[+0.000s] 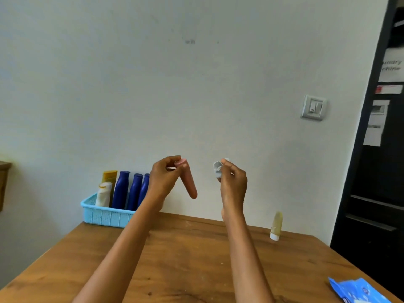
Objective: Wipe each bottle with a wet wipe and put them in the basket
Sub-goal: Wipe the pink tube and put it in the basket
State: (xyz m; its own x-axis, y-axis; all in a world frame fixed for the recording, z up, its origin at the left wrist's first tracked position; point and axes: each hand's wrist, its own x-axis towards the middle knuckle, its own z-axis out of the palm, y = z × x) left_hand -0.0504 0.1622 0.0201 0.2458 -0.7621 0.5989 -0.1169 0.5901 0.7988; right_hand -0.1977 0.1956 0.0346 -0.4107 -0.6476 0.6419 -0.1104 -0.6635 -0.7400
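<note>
My left hand (162,179) grips a slim pink bottle (189,184) by its cap end, raised above the table with its base tilted down to the right. A crumpled white wet wipe (217,169) is pinched in my right hand (232,182), a short gap right of the bottle and not touching it. The light blue basket (105,215) stands at the table's far left edge and holds three dark blue bottles (121,189), a yellow tube (109,176) and a white tube (104,194). A pale yellow tube (276,225) stands on its white cap at the far right.
The wooden table (185,259) runs up to a white wall. A blue wet-wipe packet (358,290) lies at the near right corner. A dark cabinet (376,171) stands to the right, and a wall switch (314,107) is above the table.
</note>
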